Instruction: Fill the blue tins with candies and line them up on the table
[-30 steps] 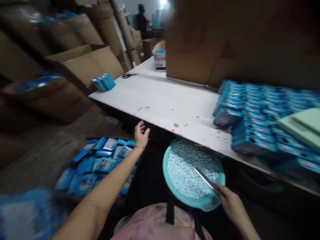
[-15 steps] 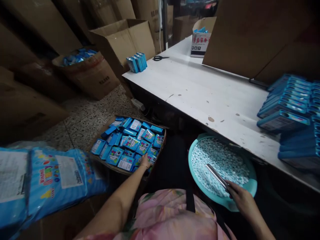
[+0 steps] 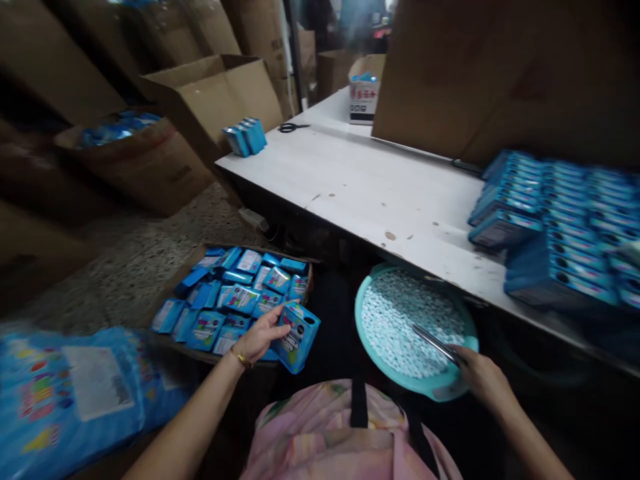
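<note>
My left hand (image 3: 262, 333) grips a small blue candy box (image 3: 298, 339) by its edge, thumb on the printed front. It holds the box tilted at the right side of an open carton (image 3: 167, 341) full of similar blue boxes (image 3: 206, 331). My right hand (image 3: 477, 373) is closed around the end of a metal scoop (image 3: 434, 343), whose other end touches pale candies (image 3: 400, 333). These small white-blue pieces fill a round turquoise basin (image 3: 363, 333) below the table edge.
Above the basin runs a white table (image 3: 350, 187) with stacked blue boxes (image 3: 555, 233) at right. Scissors (image 3: 293, 127) and a few more boxes (image 3: 246, 137) lie at its far left end. A large blue plastic pack (image 3: 75, 393) sits at lower left; cardboard cartons (image 3: 215, 93) stand behind.
My left hand has lifted one blue box up out of the carton. The right hand keeps the scoop in the basin. The camera view has shifted to the right.
</note>
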Motion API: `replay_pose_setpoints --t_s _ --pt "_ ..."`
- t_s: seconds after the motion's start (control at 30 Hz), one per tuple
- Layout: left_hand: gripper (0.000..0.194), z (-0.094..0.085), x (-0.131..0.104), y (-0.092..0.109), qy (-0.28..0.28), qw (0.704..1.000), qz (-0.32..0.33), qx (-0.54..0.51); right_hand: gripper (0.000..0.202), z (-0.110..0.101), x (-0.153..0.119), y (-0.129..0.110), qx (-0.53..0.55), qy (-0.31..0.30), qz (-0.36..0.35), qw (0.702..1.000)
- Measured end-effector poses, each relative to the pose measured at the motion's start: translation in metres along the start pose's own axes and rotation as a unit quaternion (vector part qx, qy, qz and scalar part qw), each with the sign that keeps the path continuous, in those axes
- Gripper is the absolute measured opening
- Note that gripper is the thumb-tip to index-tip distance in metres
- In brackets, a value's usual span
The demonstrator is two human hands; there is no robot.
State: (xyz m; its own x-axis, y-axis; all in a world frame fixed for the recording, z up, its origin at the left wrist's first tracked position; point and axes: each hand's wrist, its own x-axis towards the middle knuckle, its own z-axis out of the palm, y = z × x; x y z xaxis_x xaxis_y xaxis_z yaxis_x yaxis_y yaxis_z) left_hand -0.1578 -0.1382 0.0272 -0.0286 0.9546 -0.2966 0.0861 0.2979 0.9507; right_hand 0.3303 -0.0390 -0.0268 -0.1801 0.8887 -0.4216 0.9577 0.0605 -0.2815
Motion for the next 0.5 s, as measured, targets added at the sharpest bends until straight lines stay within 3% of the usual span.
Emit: replay_pose_setpoints --t_s 0.03,0.1,0.2,0.27,0.4,0.5 --pt "0.054 0.015 0.004 0.004 -0.034 0.997 0.017 0.067 0.037 -0.009 -0.002 -0.006 -0.028 0.002 -0.004 1.0" --pt "0.048 0.045 0.008 0.006 -0.032 0.971 0.078 0.225 0.038 -0.024 -0.005 -0.016 -0.083 0.013 -0.013 0.996" --pt "0.042 0.08 0.004 0.003 0.02 0.898 0.161 0.409 0.035 -0.033 -0.005 -0.025 -0.135 0.038 -0.022 0.99" --pt "0.043 0.096 -0.001 0.001 0.007 0.859 0.191 0.476 0.031 -0.027 -0.002 -0.036 -0.122 0.048 -0.03 0.991" --pt "0.068 0.103 0.0 -0.003 0.028 0.826 0.213 0.521 0.033 0.002 0.011 -0.075 -0.07 0.07 -0.041 0.994" --pt "0.064 0.092 0.018 -0.007 0.063 0.842 0.203 0.496 0.033 0.022 0.029 -0.106 0.01 0.116 -0.036 0.993"
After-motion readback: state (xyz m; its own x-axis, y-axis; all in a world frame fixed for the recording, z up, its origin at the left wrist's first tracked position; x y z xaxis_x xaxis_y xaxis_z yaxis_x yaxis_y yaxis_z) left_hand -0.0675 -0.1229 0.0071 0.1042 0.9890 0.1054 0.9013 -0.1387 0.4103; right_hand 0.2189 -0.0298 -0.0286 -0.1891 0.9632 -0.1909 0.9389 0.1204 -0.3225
